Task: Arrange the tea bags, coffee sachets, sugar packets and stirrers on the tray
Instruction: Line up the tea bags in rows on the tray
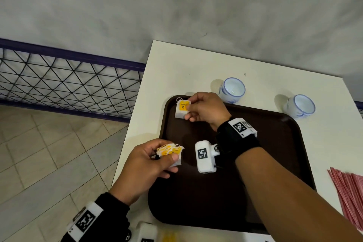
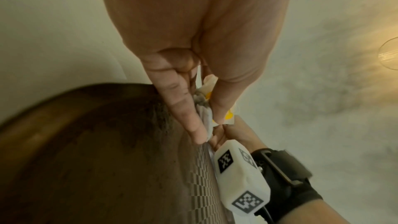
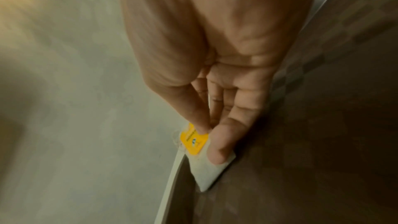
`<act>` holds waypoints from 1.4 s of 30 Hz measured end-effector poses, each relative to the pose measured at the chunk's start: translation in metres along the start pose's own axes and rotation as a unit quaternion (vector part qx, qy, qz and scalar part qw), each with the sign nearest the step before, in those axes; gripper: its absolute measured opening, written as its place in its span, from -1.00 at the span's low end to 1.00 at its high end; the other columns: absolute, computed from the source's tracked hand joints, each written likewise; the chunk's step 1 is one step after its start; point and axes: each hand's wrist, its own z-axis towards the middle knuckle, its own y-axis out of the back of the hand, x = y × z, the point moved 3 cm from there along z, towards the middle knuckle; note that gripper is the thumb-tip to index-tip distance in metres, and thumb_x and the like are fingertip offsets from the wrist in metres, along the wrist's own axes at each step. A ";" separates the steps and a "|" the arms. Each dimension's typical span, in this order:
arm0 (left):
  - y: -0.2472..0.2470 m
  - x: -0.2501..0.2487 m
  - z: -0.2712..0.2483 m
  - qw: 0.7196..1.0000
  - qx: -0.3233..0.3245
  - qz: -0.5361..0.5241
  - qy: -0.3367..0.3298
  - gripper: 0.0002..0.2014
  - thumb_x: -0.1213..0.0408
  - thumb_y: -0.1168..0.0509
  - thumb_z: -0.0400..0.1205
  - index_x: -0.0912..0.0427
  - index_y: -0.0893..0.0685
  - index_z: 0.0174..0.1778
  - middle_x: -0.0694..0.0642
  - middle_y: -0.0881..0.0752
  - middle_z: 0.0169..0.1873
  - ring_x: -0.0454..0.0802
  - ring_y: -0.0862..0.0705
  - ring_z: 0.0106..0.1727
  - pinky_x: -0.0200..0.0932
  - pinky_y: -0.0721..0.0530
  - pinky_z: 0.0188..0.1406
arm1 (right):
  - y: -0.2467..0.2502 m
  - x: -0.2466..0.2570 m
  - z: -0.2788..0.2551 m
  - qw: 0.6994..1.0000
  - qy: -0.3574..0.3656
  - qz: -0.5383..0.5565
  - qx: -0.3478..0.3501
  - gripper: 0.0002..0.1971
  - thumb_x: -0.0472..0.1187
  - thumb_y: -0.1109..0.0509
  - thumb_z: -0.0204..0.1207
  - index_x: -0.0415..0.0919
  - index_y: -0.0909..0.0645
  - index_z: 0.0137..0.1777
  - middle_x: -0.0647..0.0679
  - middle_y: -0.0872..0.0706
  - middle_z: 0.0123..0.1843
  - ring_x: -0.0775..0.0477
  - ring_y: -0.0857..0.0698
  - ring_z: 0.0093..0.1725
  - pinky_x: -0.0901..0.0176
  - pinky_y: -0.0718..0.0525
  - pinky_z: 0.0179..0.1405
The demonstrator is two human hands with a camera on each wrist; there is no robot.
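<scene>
A dark brown tray (image 1: 275, 163) lies on the white table (image 1: 186, 65). My right hand (image 1: 204, 110) pinches one white tea bag with a yellow tag (image 1: 182, 108) at the tray's far left corner; in the right wrist view the tea bag (image 3: 204, 168) is held between thumb and fingers at the tray's rim (image 3: 172, 176). My left hand (image 1: 149, 165) grips a small bunch of tea bags (image 1: 170, 151) over the tray's left edge; the left wrist view shows the bunch (image 2: 211, 113) squeezed between thumb and fingers. Red stirrers (image 1: 349, 192) lie right of the tray.
Two white cups with blue patterns (image 1: 232, 89) (image 1: 300, 106) stand on the table beyond the tray. The table's left edge drops to a tiled floor (image 1: 49, 153), with a wire fence (image 1: 68, 80) behind. A grey wall (image 1: 176, 6) backs the table.
</scene>
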 end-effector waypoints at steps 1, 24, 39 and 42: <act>0.001 0.000 0.000 1.000 0.002 0.001 0.000 -0.83 0.41 -0.47 0.60 0.09 -0.80 0.05 0.17 -0.87 -0.14 0.19 -0.88 -0.19 -0.07 -0.80 -0.30 | -0.003 0.001 0.003 1.000 0.000 0.003 -0.002 -0.85 -0.56 -0.38 0.54 -0.31 -0.62 -0.12 -0.34 -0.74 -0.32 -0.11 -0.78 -0.45 0.21 -0.74 -0.48; 0.003 -0.004 0.000 1.000 0.019 0.015 0.017 -0.83 0.39 -0.49 0.58 0.11 -0.79 0.06 0.11 -0.88 -0.14 0.14 -0.88 -0.21 -0.09 -0.82 -0.31 | -0.014 0.013 0.016 0.992 0.025 -0.069 -0.104 -0.90 -0.30 -0.51 0.51 -0.26 -0.66 -0.03 -0.28 -0.78 -0.30 -0.21 -0.81 -0.49 0.20 -0.61 -0.63; 0.007 -0.012 0.011 0.999 -0.012 -0.040 0.024 -0.80 0.39 -0.54 0.53 0.26 -0.77 0.05 0.26 -0.86 -0.16 0.18 -0.86 -0.28 -0.16 -0.79 -0.39 | 0.000 -0.016 -0.082 0.991 0.079 0.007 0.104 -0.87 -0.44 -0.53 0.49 -0.38 -0.74 0.03 -0.39 -0.76 -0.22 -0.11 -0.75 -0.36 0.26 -0.48 -0.63; 0.002 -0.014 0.012 0.999 0.003 -0.035 0.013 -0.77 0.38 -0.55 0.52 0.23 -0.77 0.07 0.24 -0.86 -0.14 0.20 -0.87 -0.23 -0.13 -0.82 -0.31 | -0.008 -0.026 -0.090 0.989 0.087 0.023 0.114 -0.91 -0.42 -0.54 0.50 -0.37 -0.76 -0.01 -0.27 -0.76 -0.30 -0.11 -0.71 -0.37 0.27 -0.49 -0.62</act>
